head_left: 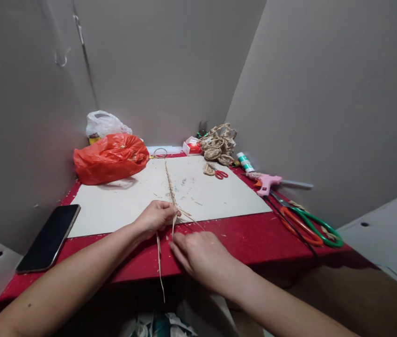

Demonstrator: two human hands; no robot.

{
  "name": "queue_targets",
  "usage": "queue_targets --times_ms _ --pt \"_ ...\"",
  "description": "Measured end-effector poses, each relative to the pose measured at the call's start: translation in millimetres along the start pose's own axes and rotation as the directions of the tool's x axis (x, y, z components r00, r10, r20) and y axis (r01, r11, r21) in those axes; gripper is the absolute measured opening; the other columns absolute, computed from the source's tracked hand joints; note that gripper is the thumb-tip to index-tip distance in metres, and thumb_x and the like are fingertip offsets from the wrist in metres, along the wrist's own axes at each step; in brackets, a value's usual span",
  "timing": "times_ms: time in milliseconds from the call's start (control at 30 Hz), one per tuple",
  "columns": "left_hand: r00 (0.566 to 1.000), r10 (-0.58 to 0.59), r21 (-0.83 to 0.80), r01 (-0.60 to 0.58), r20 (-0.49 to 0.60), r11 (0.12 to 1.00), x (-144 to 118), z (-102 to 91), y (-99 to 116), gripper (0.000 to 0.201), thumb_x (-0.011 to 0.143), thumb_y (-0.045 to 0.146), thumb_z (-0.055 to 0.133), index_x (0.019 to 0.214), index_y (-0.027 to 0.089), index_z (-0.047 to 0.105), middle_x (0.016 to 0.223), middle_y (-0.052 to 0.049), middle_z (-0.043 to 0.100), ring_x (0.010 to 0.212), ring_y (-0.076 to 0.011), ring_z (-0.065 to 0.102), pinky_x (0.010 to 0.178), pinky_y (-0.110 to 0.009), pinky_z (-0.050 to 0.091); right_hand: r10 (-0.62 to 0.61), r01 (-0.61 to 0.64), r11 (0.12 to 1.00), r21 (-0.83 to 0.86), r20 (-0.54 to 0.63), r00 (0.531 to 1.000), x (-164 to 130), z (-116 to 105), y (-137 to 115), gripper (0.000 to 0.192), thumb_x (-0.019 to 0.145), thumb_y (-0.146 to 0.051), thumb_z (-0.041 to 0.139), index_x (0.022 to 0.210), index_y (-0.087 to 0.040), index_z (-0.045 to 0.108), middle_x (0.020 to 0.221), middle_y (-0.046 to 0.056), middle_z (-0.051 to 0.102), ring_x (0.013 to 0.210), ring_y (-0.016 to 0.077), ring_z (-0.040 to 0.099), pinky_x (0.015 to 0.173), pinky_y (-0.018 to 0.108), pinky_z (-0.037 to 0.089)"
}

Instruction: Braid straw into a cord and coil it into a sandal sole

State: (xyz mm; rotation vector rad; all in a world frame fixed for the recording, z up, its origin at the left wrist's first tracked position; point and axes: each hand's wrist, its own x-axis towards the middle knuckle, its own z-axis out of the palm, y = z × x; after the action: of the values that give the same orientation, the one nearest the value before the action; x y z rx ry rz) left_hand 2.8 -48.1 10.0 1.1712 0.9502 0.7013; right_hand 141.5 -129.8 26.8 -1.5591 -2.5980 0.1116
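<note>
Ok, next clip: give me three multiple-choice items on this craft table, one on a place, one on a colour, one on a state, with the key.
1. Where does the phone lie?
A. at the table's left edge
B. on the white board
C. beside the glue gun

2. What colour are the handles of the small scissors on the white board?
A. green
B. red
C. black

3. What is the left hand doing?
A. resting flat on the phone
B. lifting the orange bag
C. pinching the braided straw strand

Key: 1 A, the phone sits on the red cloth left of the board. 2 B, the loops are red. 3 C, its fingers close on the strand where loose ends split, the right hand just below.
</note>
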Motion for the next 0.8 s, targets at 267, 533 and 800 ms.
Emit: queue_targets --times_ms 267,533,800 --pt "0.998 0.027 -0.034 -0.025 0.054 0.999 -1 -2.1 1 0.016 0.076 0.027 0.057 0.066 0.015 0.054 0.040 0.010 0.028 0.035 -0.0035 0.016 0.038 -0.023 0.008 0.294 -0.136 0.883 0.449 -0.303 0.907 28 -9 46 0.034 0.090 -0.042 0.042 0.093 -0.018 0.065 0.090 0.009 0.069 0.079 0.0196 0.061 0.069 0.028 0.040" --pt "0.996 0.009 0.073 -0.015 0.083 0.997 -1 -5.6 0 0.022 0.073 0.035 0.056 0.062 0.017 0.049 0.044 0.011 0.027 0.037 -0.0044 0.015 0.039 -0.023 0.010 0.085 -0.232 0.460 0.857 0.217 0.972 59 15 57 0.043 0.082 -0.054 0.050 0.059 -0.018 0.046 0.049 -0.005 0.040 0.044 0.0069 0.030 0.044 0.022 0.024" --pt "0.980 0.171 0.585 -0.199 0.103 0.786 0 -16.4 3 0.021 0.078 0.025 0.046 0.061 0.015 0.055 0.053 0.004 0.045 0.050 -0.0092 0.036 0.051 -0.022 0.028 0.123 -0.439 -0.006 0.899 0.436 0.891 58 21 49 0.028 0.072 -0.038 0.057 0.057 -0.020 0.043 0.037 -0.012 0.024 0.034 0.0033 0.011 0.036 0.020 0.005"
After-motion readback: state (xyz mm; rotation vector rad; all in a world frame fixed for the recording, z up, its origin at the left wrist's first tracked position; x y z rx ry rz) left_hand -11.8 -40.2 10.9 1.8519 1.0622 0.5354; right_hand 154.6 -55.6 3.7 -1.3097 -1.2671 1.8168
